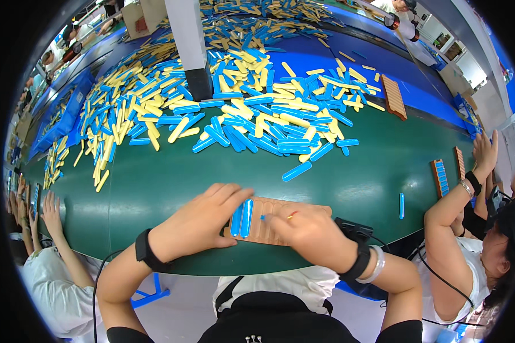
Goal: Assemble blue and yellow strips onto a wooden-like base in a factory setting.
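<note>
1. Here, the left hand (pixel 197 220) spans the left end of a brown grooved tray (pixel 262 232); its fingers (pixel 226 194) lie at the tray's far edge and its thumb near the closer one, well apart, though whether they pinch the wood I cannot tell.
2. The right hand (pixel 312 231) bends over the tray's middle and right part, its fingers (pixel 280 223) bunched together and blurred by motion.
3. A small blue bit (pixel 262 217) shows right at those fingertips; whether they are clamped on it I cannot tell.
4. Between the two sets of fingers, a pair of blue strips (pixel 246 218) lies side by side in the tray's grooves, the outer one just beside the left hand.
5. Beneath the fingers, the tray rests on a green worktop (pixel 137 211).
6. Beyond the fingers spreads a heap of blue and yellow strips (pixel 280 123), around the foot of a pale post (pixel 191 46); one blue strip (pixel 297 171) lies at the heap's near edge, ahead of the right fingers.
7. Well to the right of the fingers lies a lone blue strip (pixel 401 206); farther right, a co-worker's raised hand (pixel 485 151) is near a partly visible tray of blue strips (pixel 440 177).
8. Far ahead and right of the fingers lies another brown grooved tray (pixel 393 97).
</note>
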Motion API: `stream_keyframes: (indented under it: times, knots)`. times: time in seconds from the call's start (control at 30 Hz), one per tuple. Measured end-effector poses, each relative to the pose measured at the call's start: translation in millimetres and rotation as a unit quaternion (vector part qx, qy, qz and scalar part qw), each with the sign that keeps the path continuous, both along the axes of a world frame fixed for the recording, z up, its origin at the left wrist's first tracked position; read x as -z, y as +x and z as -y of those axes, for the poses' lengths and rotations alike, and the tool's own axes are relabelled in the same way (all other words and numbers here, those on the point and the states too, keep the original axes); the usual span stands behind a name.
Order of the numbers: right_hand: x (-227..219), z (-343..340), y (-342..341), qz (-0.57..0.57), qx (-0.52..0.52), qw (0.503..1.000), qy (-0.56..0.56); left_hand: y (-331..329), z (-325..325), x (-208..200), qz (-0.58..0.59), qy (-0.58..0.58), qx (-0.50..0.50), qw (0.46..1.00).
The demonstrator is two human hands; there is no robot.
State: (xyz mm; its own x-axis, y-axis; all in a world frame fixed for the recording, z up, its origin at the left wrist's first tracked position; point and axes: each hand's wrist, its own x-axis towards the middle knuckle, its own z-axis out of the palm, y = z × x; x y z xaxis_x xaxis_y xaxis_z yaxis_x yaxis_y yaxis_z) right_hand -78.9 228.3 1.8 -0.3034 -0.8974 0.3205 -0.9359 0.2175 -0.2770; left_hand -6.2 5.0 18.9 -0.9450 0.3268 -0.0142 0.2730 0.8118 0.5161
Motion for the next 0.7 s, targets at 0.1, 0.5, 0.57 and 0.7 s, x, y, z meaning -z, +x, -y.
stream_keyframes:
  times: [0.1,0.5,0.57,0.7]
  knots:
    - [4,-1,13,-0.067,-0.009,0.997,0.030,-5,-7,1,0.039,-0.005,0.027,0.999]
    - [0,-26,19,0.196,0.064,0.978,0.015,-7,-18,5,0.035,0.008,0.012,0.999]
    - [-9,-23,1,0.412,0.086,0.907,-0.007,-5,-16,9,0.037,0.035,0.010,0.999]
    - [-24,-9,-27,0.660,0.144,0.735,0.053,-2,-14,12,0.030,0.075,0.015,0.997]
